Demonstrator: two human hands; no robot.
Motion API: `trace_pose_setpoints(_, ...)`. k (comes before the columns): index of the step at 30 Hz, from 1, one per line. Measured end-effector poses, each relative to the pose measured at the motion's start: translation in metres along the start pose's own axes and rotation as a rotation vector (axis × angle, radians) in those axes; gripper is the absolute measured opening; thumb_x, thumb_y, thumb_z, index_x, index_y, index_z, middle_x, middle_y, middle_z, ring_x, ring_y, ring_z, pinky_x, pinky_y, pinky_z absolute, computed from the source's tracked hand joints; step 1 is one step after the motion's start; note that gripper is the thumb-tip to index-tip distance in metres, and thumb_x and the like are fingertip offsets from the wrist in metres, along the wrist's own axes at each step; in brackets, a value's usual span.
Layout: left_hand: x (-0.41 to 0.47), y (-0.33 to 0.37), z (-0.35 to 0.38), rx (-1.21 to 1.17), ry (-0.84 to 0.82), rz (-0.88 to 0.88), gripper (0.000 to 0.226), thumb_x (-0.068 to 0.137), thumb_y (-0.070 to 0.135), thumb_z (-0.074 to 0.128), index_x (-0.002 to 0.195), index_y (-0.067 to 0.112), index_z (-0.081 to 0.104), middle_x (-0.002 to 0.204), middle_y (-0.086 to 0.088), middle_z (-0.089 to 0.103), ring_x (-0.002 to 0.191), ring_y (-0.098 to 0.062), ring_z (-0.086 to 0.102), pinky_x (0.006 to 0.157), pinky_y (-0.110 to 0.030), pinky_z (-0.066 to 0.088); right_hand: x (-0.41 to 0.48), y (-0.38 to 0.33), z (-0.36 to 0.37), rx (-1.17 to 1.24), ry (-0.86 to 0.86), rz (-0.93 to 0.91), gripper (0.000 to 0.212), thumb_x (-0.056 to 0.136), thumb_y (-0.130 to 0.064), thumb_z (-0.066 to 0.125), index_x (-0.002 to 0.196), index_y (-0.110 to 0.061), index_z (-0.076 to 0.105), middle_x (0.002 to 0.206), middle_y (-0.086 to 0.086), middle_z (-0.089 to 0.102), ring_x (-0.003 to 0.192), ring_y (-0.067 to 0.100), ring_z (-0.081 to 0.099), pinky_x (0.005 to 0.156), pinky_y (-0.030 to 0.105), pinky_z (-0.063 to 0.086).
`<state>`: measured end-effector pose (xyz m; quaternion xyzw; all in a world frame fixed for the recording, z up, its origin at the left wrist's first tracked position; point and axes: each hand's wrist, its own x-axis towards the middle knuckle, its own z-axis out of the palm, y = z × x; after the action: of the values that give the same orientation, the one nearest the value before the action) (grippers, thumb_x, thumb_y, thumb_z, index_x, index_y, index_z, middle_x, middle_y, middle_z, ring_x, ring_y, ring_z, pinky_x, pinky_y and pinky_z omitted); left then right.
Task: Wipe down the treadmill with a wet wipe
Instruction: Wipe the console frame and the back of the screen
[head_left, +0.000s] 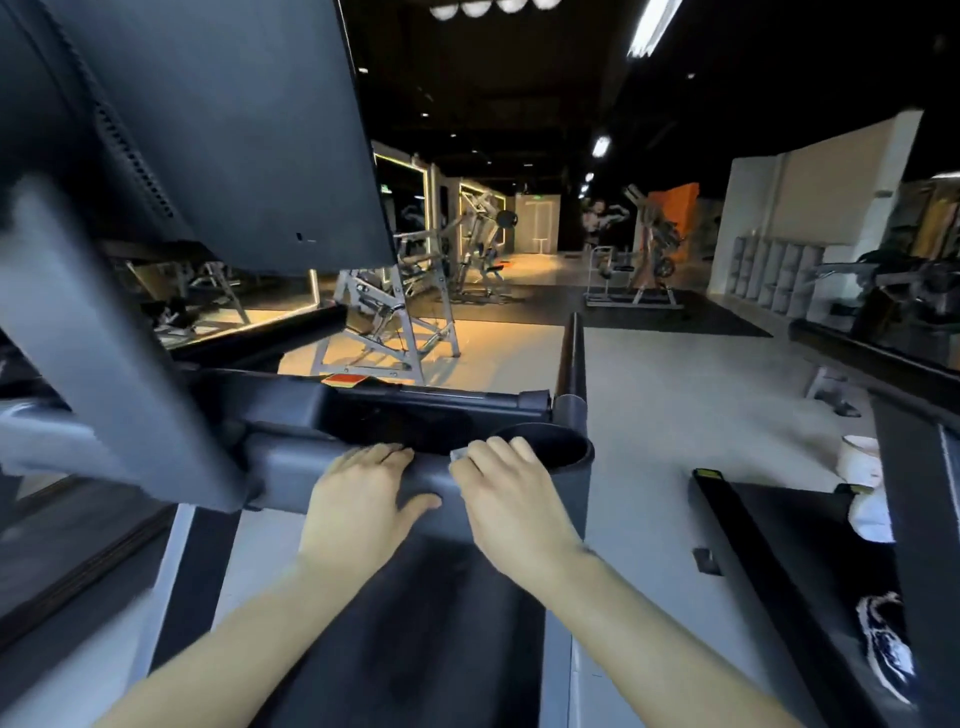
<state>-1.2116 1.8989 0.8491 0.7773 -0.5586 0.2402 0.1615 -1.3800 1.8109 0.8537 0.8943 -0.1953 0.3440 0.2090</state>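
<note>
**Wiping the console bar, much of the machine yet to do**

Pressing a wet wipe (459, 454) against the treadmill (291, 452), we are working along the grey front bar of its console. Our right hand (511, 501) is curling its fingers down over the wipe, so only a pale corner is showing at the fingertips; that grip is closed on the wipe and pinning it to the bar, just beside the round cup holder (545, 441). Our left hand (363, 493) is lying flat and open on the same bar, fingers spread, holding nothing and seemingly steadying us. The two hands are close together but not touching.

As far as we can judge, we are somewhere in the middle or early part of the job: nothing shows which surfaces are already clean, since no wet streaks are visible. The big screen (234, 130) rising at upper left, the dark tray behind the bar, the cup holder, the side handrail (571, 353) and the belt (415, 623) below us all appear to be waiting.

Around us, a second treadmill (779, 571) is standing to the right with white cloths or paper on it, and weight machines (384, 317) are filling the gym floor beyond. Nothing is blocking the bar itself, though the screen's sloping support at left is crowding that end.
</note>
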Motion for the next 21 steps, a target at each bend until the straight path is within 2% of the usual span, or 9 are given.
trace_pose_setpoints(3,-0.004,0.003,0.002,0.014,-0.012,-0.026,0.061,0.062,0.051,0.094,0.106,0.012,0.078,0.105,-0.003,0.077,0.089,-0.029,0.074,0.076,-0.036,0.06,-0.003,0.008,-0.01,0.072,0.016,-0.018,0.025,0.067,0.002,0.063,0.086,-0.012,0.069,0.081,0.002,0.052,0.075,0.024,0.046,0.072,0.033,0.035)
trace_pose_setpoints(5,-0.004,0.005,0.003,0.011,0.015,-0.034,0.061,0.063,0.049,0.094,0.107,0.011,0.078,0.107,-0.004,0.077,0.091,-0.029,0.074,0.077,-0.037,0.06,-0.006,0.024,-0.018,0.196,0.083,0.054,0.023,0.077,0.001,0.058,0.091,-0.01,0.071,0.084,0.003,0.052,0.079,0.024,0.046,0.071,0.032,0.039)
trace_pose_setpoints(8,-0.001,0.004,0.003,0.022,0.057,-0.025,0.06,0.063,0.048,0.094,0.106,0.01,0.078,0.106,-0.005,0.077,0.091,-0.03,0.074,0.076,-0.039,0.06,-0.016,0.061,-0.03,0.373,0.248,0.328,0.026,0.09,-0.003,0.046,0.096,-0.009,0.07,0.088,-0.001,0.053,0.085,0.019,0.048,0.073,0.026,0.036)
trace_pose_setpoints(11,0.0,0.003,0.007,0.01,0.077,-0.026,0.06,0.066,0.046,0.093,0.109,0.008,0.077,0.108,-0.007,0.076,0.091,-0.032,0.074,0.074,-0.04,0.06,-0.034,0.087,-0.027,0.537,0.342,0.691,0.025,0.091,0.006,0.053,0.097,-0.01,0.071,0.083,-0.011,0.055,0.085,0.017,0.055,0.071,0.023,0.035)
trace_pose_setpoints(13,-0.003,0.007,0.012,-0.01,0.087,-0.033,0.059,0.069,0.046,0.091,0.112,0.009,0.075,0.11,-0.005,0.075,0.092,-0.032,0.073,0.074,-0.039,0.059,-0.042,0.085,-0.018,0.598,0.332,0.775,0.025,0.091,0.009,0.055,0.095,-0.009,0.072,0.082,-0.015,0.056,0.086,0.023,0.06,0.072,0.026,0.039)
trace_pose_setpoints(15,-0.006,0.01,0.013,-0.047,0.096,-0.044,0.059,0.071,0.048,0.089,0.114,0.011,0.074,0.112,-0.003,0.074,0.095,-0.03,0.072,0.075,-0.039,0.058,-0.042,0.074,-0.012,0.591,0.328,0.714,0.024,0.093,0.004,0.055,0.094,-0.011,0.072,0.085,-0.011,0.056,0.084,0.022,0.06,0.075,0.032,0.046)
trace_pose_setpoints(18,-0.007,0.013,0.014,-0.08,0.154,-0.052,0.059,0.077,0.052,0.083,0.12,0.012,0.073,0.12,-0.001,0.072,0.109,-0.026,0.07,0.082,-0.039,0.058,-0.029,0.061,-0.005,0.458,0.334,0.508,0.022,0.095,-0.008,0.049,0.088,-0.011,0.07,0.087,-0.002,0.057,0.082,0.021,0.054,0.075,0.038,0.049)
trace_pose_setpoints(21,-0.014,0.005,0.018,-0.127,0.164,-0.086,0.063,0.088,0.059,0.068,0.132,0.013,0.067,0.137,0.0,0.065,0.129,-0.02,0.06,0.098,-0.039,0.054,-0.02,0.032,0.003,0.431,0.288,0.263,0.019,0.092,0.0,0.053,0.097,-0.004,0.071,0.094,0.007,0.061,0.085,0.028,0.056,0.075,0.042,0.049)
